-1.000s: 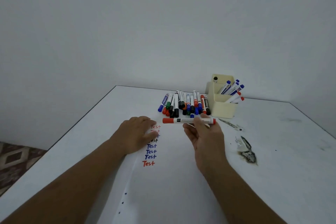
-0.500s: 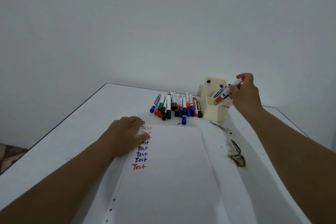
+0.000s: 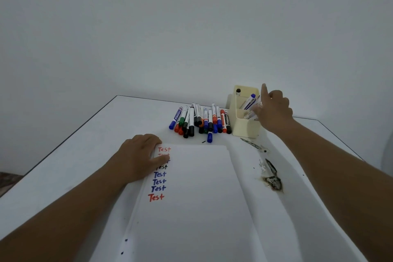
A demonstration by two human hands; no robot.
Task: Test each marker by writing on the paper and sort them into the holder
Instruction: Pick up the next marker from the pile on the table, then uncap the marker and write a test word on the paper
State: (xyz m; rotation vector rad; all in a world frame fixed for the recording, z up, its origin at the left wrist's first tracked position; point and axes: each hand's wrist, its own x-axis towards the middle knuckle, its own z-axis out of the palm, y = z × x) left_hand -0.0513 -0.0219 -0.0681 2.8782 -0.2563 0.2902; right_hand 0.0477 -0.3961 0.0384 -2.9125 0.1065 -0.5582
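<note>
Markers (image 3: 248,104) lean right in holder (image 3: 244,127); right hand (image 3: 274,110) fingers released; left hand (image 3: 138,155) flat on paper (image 3: 197,198).

White tabletop (image 3: 85,140) carries paper (image 3: 191,198), a marker pile (image 3: 200,119) and a cream holder (image 3: 244,127). Dark stain (image 3: 273,181) lies right of the paper.

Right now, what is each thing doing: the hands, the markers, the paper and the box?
Left hand: flat, pressing the paper's left edge.
Right hand: at the holder, fingers loose, holding nothing.
Holder: upright, with several markers inside.
Marker pile: lying capped on the table.
Loose blue cap: lying alone near the pile.
Paper: flat, "Test" written down its left side.
</note>
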